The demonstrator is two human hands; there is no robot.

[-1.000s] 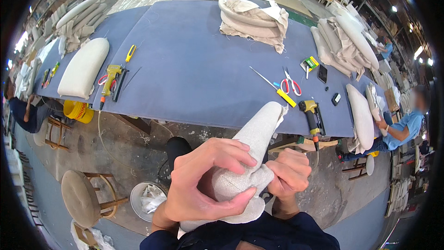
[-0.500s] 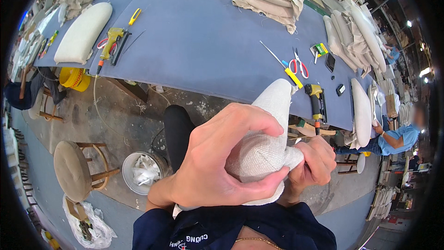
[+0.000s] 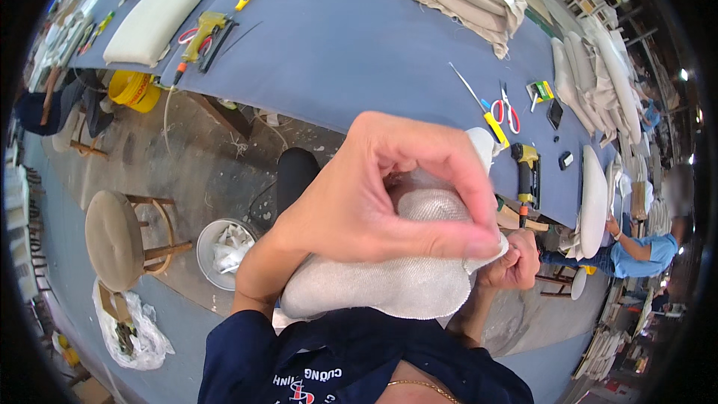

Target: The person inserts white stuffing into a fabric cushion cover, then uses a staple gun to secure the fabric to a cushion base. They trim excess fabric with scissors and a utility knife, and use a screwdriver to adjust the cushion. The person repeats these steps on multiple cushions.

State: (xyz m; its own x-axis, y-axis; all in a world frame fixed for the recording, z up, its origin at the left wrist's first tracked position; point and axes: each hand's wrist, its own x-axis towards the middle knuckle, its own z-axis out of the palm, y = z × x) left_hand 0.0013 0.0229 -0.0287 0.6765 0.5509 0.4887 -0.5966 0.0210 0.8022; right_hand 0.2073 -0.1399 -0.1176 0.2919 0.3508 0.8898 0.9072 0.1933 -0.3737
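Close in front of my chest is a pad covered in light grey woven fabric (image 3: 389, 284), its long rounded body lying across below my left hand. My left hand (image 3: 374, 194) curls over it, with thumb and fingers closing on the fabric toward the right end. My right hand (image 3: 514, 260) is closed in a pinch on the cloth's edge at that end. A pale rounded end (image 3: 481, 146) of the covered piece shows beyond my left fingers. What lies inside my left palm is partly hidden.
On the blue-topped table (image 3: 336, 45) lie red-handled scissors (image 3: 505, 112), a yellow-handled screwdriver (image 3: 495, 129), two staple guns (image 3: 527, 168) and padded pieces (image 3: 161, 19). A stool (image 3: 116, 239) and a bucket of white scraps (image 3: 217, 258) stand left. Another person (image 3: 643, 254) works at right.
My left hand has moved up and rolled over the pad, exposing more of its length below. My right hand has shifted slightly down beside it. The whole view has turned slightly.
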